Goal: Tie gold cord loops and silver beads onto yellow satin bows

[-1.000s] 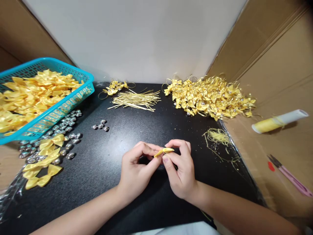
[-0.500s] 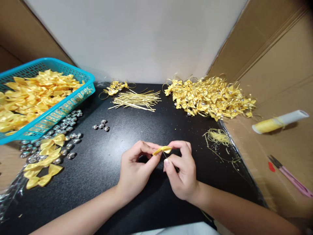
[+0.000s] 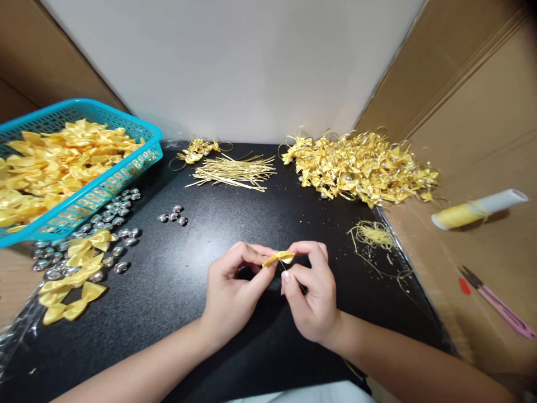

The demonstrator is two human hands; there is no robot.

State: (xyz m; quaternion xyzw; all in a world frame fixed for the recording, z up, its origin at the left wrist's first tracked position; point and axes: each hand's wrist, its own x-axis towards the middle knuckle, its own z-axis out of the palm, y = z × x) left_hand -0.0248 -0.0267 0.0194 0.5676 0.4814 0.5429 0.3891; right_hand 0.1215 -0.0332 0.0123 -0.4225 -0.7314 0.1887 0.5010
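Observation:
A small yellow ribbon bow [image 3: 284,256] is held up between my two hands over the middle of the black table. My left hand [image 3: 235,288] pinches its left end between thumb and fingers. A thin gold cord runs down from the bow into the pinch of my right hand [image 3: 312,291], whose index finger touches the bow's right end. To the left lie loose yellow bows [image 3: 75,277] and silver bells [image 3: 117,210]. A smaller group of bells [image 3: 173,215] sits nearer the middle.
A blue basket [image 3: 157,137] of yellow bows stands at left. Gold cords [image 3: 235,172] lie at the back, beside a pile of finished-looking bows with bells [image 3: 361,168]. At right are thread scraps [image 3: 374,234], a thread tube [image 3: 499,202] and pink-handled snips [image 3: 503,308].
Both hands stay nearly still around the bow. The view has shifted very slightly.

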